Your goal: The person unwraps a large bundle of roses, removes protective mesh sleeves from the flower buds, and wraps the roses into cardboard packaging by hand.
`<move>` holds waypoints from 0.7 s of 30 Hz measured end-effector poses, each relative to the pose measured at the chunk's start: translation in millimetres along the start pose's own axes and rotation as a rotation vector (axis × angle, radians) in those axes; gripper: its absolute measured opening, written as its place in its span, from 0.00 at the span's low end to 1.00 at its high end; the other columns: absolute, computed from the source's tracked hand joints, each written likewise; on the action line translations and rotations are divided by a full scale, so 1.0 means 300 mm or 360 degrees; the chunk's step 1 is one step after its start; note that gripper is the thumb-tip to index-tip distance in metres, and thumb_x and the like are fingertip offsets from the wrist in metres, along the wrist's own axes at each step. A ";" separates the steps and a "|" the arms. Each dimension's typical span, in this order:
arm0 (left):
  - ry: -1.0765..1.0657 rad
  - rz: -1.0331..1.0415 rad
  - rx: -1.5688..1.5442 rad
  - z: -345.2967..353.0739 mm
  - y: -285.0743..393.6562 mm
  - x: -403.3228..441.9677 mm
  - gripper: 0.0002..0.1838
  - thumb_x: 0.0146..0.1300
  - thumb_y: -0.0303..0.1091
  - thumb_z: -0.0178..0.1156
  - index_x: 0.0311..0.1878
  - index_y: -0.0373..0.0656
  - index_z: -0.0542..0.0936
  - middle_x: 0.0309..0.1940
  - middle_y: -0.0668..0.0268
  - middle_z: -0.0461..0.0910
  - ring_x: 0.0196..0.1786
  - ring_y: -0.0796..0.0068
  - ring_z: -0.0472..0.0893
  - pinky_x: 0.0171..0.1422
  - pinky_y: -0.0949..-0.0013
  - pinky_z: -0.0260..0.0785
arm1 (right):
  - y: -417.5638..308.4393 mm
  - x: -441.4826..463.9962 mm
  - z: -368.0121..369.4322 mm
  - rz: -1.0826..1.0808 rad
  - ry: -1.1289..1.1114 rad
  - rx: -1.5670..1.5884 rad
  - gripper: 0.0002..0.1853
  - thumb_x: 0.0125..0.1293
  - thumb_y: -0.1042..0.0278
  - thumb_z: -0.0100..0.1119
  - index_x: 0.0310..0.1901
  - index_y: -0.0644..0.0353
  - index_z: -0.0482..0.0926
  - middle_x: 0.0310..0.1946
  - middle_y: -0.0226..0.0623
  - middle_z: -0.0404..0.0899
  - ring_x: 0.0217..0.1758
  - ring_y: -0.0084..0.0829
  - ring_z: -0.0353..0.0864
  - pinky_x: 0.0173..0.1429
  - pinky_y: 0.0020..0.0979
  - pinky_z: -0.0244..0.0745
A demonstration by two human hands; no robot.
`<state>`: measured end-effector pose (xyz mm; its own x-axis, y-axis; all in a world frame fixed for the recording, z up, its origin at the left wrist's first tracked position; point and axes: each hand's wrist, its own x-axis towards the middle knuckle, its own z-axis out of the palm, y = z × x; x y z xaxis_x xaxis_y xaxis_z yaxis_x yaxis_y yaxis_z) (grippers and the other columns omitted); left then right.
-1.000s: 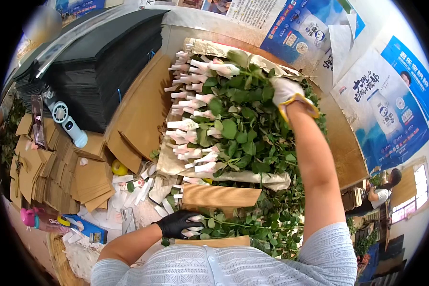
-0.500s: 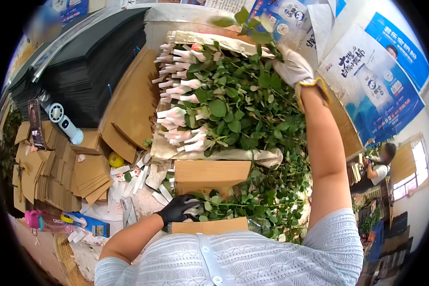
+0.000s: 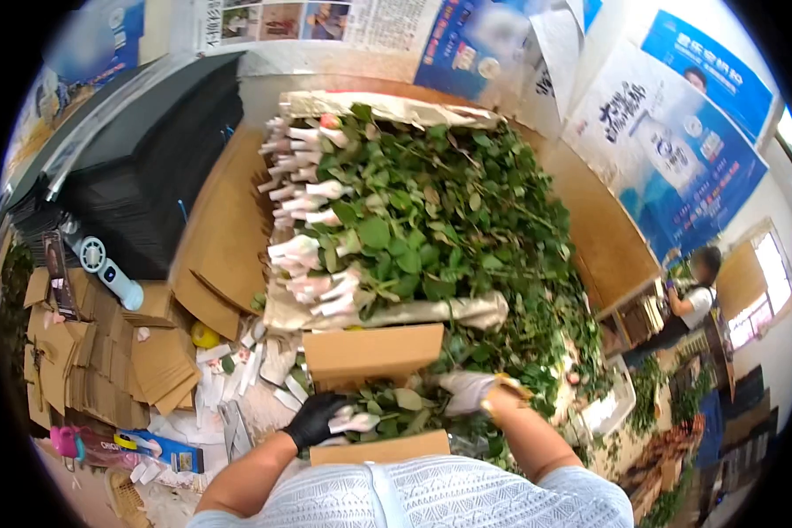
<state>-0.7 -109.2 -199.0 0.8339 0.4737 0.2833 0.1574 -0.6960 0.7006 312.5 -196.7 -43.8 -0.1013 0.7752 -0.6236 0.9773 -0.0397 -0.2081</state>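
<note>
My left hand (image 3: pixel 315 421), in a black glove, is closed around the base of rose heads in white sleeves (image 3: pixel 354 421). Just to its right, my right hand (image 3: pixel 465 392), in a white glove with a yellow cuff, is slightly blurred and appears closed on leafy rose stems (image 3: pixel 405 400). Both hands are low, between a standing cardboard flap (image 3: pixel 374 352) and a nearer cardboard edge (image 3: pixel 383 449). Beyond them lies a large pile of roses (image 3: pixel 440 211), white-sleeved heads to the left and green stems to the right.
A black stack of sheets (image 3: pixel 141 167) stands at left, with cut cardboard pieces (image 3: pixel 97 361), a small light-blue fan (image 3: pixel 114 277) and yellow tape (image 3: pixel 204 335) near it. White paper sleeves (image 3: pixel 246 365) litter the table. Another person (image 3: pixel 695 299) is at far right.
My right hand has come down from the far right of the rose pile, where it held a leafy stem, to beside my left hand. The whole view has shifted slightly.
</note>
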 end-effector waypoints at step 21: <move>0.0055 -0.1040 -0.0434 -0.009 0.010 0.030 0.18 0.68 0.46 0.51 0.50 0.45 0.81 0.38 0.51 0.83 0.43 0.53 0.83 0.46 0.58 0.74 | 0.279 -0.720 -0.581 -0.0210 0.3884 0.1647 0.23 0.66 0.66 0.43 0.63 0.55 0.68 0.53 0.38 0.77 0.53 0.36 0.77 0.57 0.37 0.74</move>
<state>5.8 -105.5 -192.6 0.5960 0.7681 -0.2340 0.4781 -0.1053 0.8720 448.7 -257.6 204.8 0.7846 -0.1942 0.5888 0.6042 0.4525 -0.6559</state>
